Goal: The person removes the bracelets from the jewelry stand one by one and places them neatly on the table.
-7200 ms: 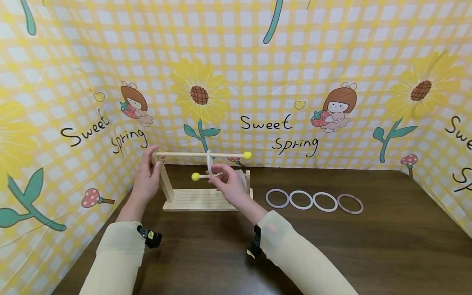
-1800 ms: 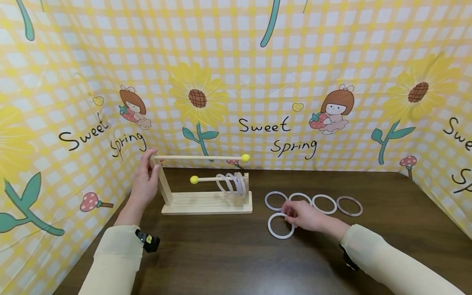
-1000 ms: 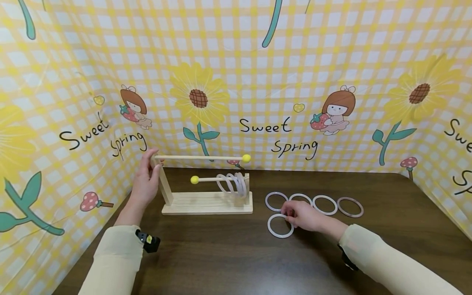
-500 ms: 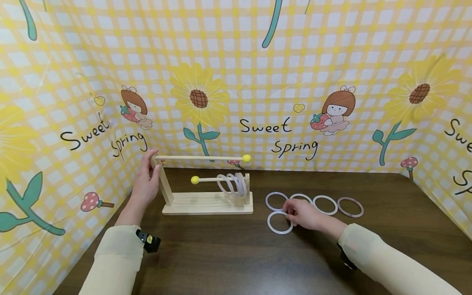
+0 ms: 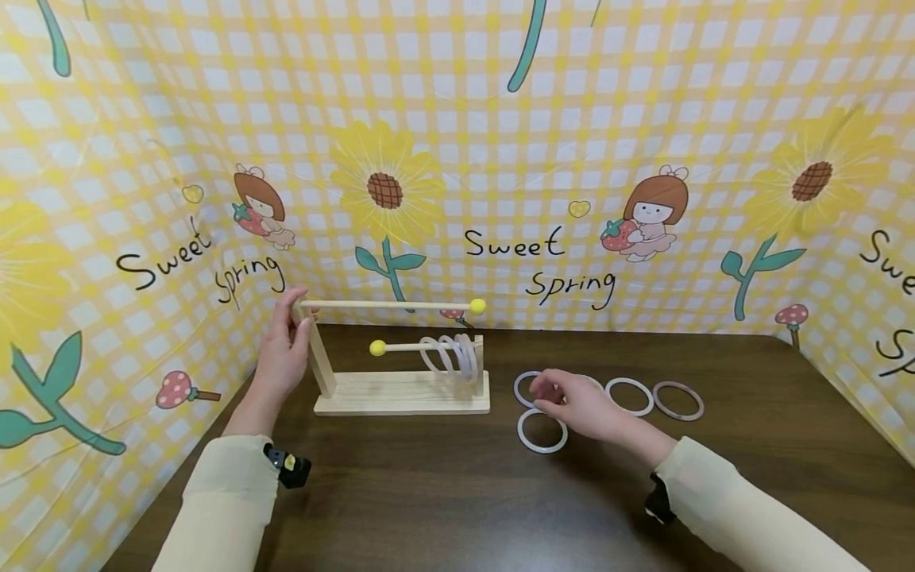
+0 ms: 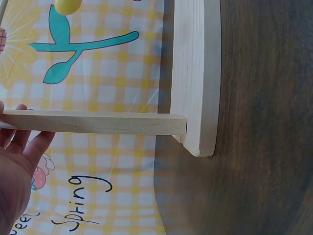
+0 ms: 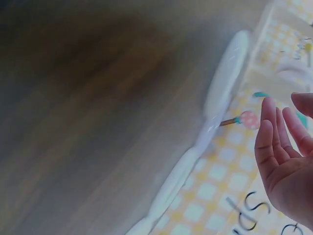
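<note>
My left hand (image 5: 282, 349) grips the top of the tall left post of a wooden stand (image 5: 400, 393); in the left wrist view its fingers wrap that post (image 6: 98, 122). My right hand (image 5: 582, 405) hovers over the rings on the table, fingers loosely bent, and the right wrist view shows nothing in it. Just below its fingertips lies a white ring (image 5: 542, 451). Behind are a bluish ring (image 5: 516, 391) and another ring mostly hidden by the hand. Several pale rings (image 5: 468, 361) hang on the lower rod, near its right post.
Farther right on the table lie a white ring (image 5: 629, 413) and a mauve ring (image 5: 679, 417). The stand's upper rod (image 5: 386, 304) ends in a yellow ball (image 5: 477, 306), and the lower rod has another yellow ball (image 5: 377, 348). Yellow checked cloth (image 5: 443, 103) encloses the dark table (image 5: 400, 508).
Earlier, my right hand slid a ring along the upper rod; later it pinched the front white ring on the table, nudging it back. Now it has released that ring and risen. The left hand stays put.
</note>
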A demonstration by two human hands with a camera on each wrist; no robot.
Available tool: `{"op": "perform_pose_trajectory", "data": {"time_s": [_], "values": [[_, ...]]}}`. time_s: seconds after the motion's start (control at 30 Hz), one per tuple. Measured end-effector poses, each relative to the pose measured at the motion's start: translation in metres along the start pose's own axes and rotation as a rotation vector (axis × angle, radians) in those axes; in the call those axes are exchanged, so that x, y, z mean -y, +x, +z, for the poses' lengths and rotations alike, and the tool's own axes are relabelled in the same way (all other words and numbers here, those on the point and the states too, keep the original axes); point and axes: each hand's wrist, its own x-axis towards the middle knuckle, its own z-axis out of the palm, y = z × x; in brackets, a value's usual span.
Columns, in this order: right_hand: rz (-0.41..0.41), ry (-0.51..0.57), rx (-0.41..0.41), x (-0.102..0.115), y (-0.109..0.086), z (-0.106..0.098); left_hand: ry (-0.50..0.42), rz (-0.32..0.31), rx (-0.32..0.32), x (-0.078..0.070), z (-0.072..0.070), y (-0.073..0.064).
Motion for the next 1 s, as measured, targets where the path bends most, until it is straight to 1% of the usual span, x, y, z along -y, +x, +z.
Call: {"op": "perform_pose_trajectory", "data": {"time_s": [0.13,0.23,0.3,0.37,0.5,0.67,0.77,0.87,1.0], "values": [[0.0,0.111,0.0,0.016,0.005,0.008,0.006,-0.01,-0.001,0.0,0.0,-0.001],[0.002,0.164,-0.002,0.026,0.009,0.014,0.006,-0.022,0.006,0.001,0.001,-0.001],[0.002,0.184,-0.013,0.031,0.012,0.019,0.002,-0.026,0.007,0.002,0.001,-0.001],[-0.025,0.198,-0.036,0.034,0.016,0.023,0.004,-0.027,0.004,0.002,0.001,0.0],[-0.035,0.235,-0.064,0.042,0.021,0.032,0.007,-0.02,0.002,0.001,0.001,0.0],[0.01,0.288,-0.068,0.049,0.027,0.039,0.0,-0.022,0.006,0.001,0.002,-0.001],[0.023,0.31,-0.08,0.052,0.032,0.042,0.011,-0.031,0.001,0.002,0.002,0.0],[0.031,0.342,-0.091,0.053,0.036,0.045,0.019,-0.03,-0.002,0.003,0.002,0.0],[0.023,0.365,-0.097,0.056,0.042,0.049,-0.002,-0.014,-0.002,0.002,0.001,0.0]]}}
